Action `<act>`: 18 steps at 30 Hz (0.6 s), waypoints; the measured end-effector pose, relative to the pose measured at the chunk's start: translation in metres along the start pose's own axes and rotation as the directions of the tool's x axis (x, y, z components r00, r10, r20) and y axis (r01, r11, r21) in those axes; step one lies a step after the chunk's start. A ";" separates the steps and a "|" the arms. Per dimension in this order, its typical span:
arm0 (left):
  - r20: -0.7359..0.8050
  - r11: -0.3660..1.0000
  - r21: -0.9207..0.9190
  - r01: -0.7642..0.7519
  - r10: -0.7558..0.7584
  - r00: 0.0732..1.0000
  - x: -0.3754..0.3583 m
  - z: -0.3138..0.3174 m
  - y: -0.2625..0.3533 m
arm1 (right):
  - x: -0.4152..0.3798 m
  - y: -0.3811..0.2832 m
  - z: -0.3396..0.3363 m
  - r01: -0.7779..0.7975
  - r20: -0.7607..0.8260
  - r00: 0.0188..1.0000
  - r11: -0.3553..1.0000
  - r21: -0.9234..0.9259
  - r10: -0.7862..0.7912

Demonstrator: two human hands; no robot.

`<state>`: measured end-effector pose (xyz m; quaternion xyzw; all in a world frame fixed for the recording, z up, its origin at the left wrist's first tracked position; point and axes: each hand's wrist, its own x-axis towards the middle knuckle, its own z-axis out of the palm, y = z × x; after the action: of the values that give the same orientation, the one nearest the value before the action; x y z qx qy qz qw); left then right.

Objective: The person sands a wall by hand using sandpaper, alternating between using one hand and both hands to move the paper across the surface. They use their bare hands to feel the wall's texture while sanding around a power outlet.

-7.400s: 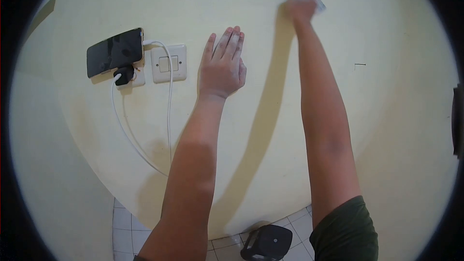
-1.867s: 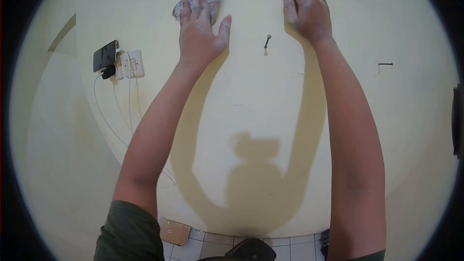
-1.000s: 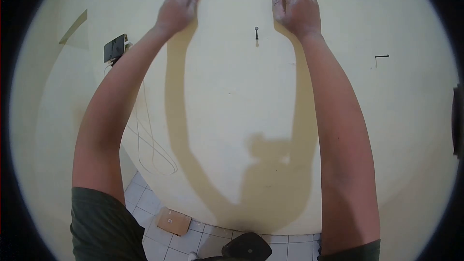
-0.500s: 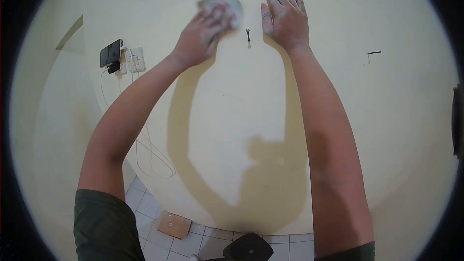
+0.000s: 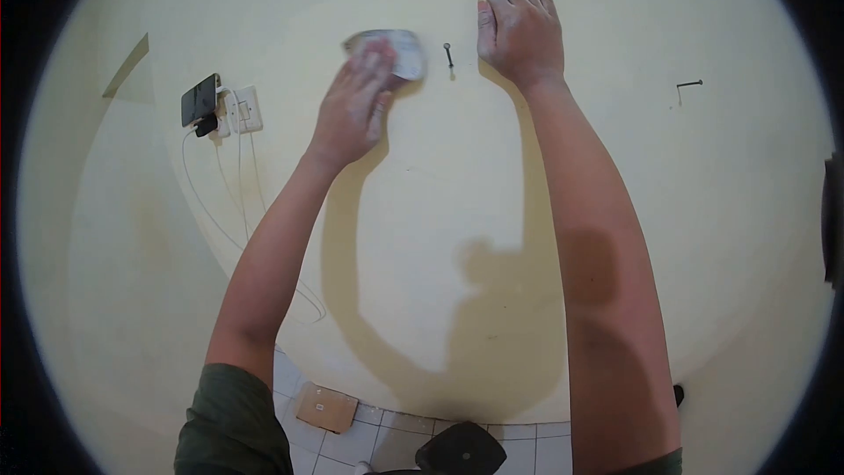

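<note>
1. Furthest left of the fittings on the pale wall [image 5: 440,211], a phone [image 5: 200,101] sits tilted; a black plug [image 5: 206,126] is just below it, and a white switch plate [image 5: 249,110] is just to its right; white cables [image 5: 187,171] hang down the wall beneath them.

2. Below, on the tiled floor [image 5: 349,446], a flat brown box [image 5: 327,408] lies near the foot of the wall.

3. Your left hand [image 5: 350,114] is open over a pale sheet [image 5: 408,56], your fingers laid across it against the wall and your thumb apart from them; the sheet juts past your fingertips to the right, and both are blurred.

4. A nail [image 5: 448,56] sticks out of the wall between your hands, near the right edge of the sheet; a black object [image 5: 462,449] stands on the floor well below it.

5. Your right hand [image 5: 526,40] is open and holds nothing, its palm towards the wall; the fingers point up, slightly spread, and whitish marks cover them; the shadow [image 5: 492,299] of your head and arms falls on the wall between your forearms.

6. Well to the right, a second nail [image 5: 690,84] juts from the wall.
</note>
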<state>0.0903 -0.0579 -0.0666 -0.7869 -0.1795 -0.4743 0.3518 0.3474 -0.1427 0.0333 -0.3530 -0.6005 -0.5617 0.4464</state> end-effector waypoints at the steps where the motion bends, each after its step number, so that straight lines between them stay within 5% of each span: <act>1: -0.094 0.996 -0.072 0.056 -0.063 0.994 0.001 0.001 0.001 | 0.000 0.000 0.002 -0.005 0.004 1.000 1.000 -0.016 0.005; 2: -0.178 0.983 -0.149 0.109 -0.135 0.975 -0.001 0.003 0.003 | -0.001 0.000 0.003 -0.008 0.013 1.000 1.000 -0.029 0.009; 9: -0.171 0.856 0.441 0.271 -0.216 0.961 0.014 0.006 0.027 | -0.013 -0.002 0.014 0.009 0.069 0.998 0.983 -0.182 0.004; 12: -0.324 0.815 0.403 0.417 -0.299 0.897 0.015 0.015 0.007 | -0.024 -0.009 0.005 -0.019 0.123 0.992 0.990 -0.138 0.036; 13: -0.375 0.948 0.145 0.282 -0.211 0.903 0.018 0.022 0.005 | -0.027 -0.010 0.004 -0.024 0.130 0.991 0.991 -0.128 0.041; 16: 0.001 0.994 0.092 -0.060 0.060 0.998 0.007 0.020 0.036 | -0.028 -0.013 0.003 -0.017 0.140 0.989 0.990 -0.139 0.037; 18: -0.115 0.990 0.117 0.075 -0.062 0.991 0.002 0.020 0.023 | -0.029 -0.012 0.005 -0.012 0.126 0.992 0.990 -0.140 0.030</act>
<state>0.1181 -0.0590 -0.0796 -0.7298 -0.2150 -0.5174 0.3919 0.3460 -0.1370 0.0019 -0.4247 -0.5835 -0.5737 0.3874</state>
